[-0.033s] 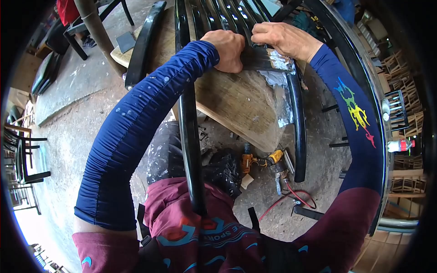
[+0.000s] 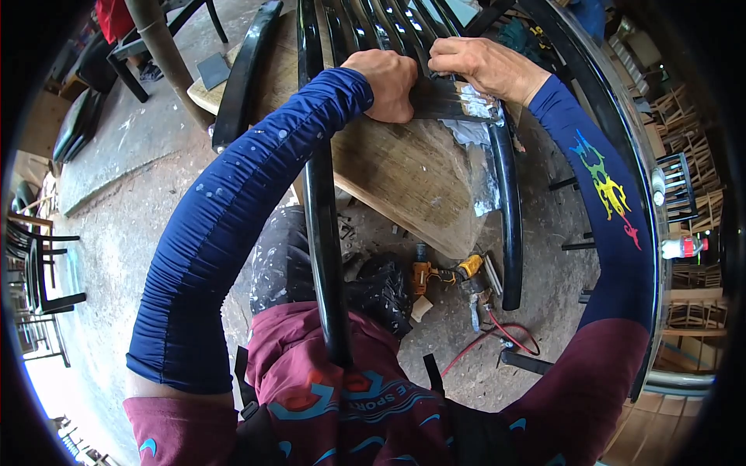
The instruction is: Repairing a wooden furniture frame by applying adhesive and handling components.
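Note:
A glossy black slatted chair frame [image 2: 322, 225] lies over a worn wooden board [image 2: 396, 179], its legs pointing toward me. My left hand [image 2: 386, 84] is closed, knuckles up, against the frame's cross rail [image 2: 439, 102]; its fingertips are hidden. Just to the right, my right hand [image 2: 489, 68] has its fingers curled together above the slats [image 2: 381, 31]. Whatever lies in either hand is too hidden to make out. Whitish filler [image 2: 475, 102] is smeared on the rail's right end, and a crumpled white sheet [image 2: 468, 133] sits beneath it.
Below the board, a yellow and black power drill [image 2: 422, 278] and another yellow tool [image 2: 469, 268] lie on the floor near a red hose [image 2: 474, 342]. A grey square pad [image 2: 214, 71] rests at the board's far left. To the right stands a red-labelled bottle [image 2: 684, 248].

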### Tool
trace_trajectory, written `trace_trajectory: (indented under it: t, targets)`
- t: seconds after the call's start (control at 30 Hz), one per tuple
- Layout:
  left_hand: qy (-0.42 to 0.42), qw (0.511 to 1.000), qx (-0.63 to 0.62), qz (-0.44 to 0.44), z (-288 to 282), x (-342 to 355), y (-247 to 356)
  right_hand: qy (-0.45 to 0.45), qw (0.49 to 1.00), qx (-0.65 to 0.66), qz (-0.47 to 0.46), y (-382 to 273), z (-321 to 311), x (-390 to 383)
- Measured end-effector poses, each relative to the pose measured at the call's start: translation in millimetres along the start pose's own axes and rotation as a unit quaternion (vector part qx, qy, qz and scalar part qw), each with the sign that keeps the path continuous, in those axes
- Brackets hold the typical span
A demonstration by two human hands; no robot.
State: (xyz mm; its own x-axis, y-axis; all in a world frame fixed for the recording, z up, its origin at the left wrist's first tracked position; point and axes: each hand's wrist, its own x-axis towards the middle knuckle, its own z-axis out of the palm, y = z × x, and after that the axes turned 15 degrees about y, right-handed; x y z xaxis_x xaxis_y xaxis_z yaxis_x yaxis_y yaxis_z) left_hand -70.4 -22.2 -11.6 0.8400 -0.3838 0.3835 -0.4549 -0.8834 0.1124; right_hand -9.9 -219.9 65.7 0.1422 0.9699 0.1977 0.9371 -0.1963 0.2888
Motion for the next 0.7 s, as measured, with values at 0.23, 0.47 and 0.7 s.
trace_trajectory:
  t: [0.23, 0.47, 0.7]
  targets:
    - [-0.012, 1.0, 0.007, -0.012, 0, -3, 0, 0.008, 0.998, -0.055, 0.041, -16, 1, 1]
    - [-0.014, 1.0, 0.018, -0.007, 2, 1, -2, -0.076, 0.825, 0.191, 0.526, -61, -1, 32]
    - [-0.021, 0.999, 0.022, 0.02, -4, 4, -3, -0.009, 0.993, -0.117, 0.029, -43, -16, -11]
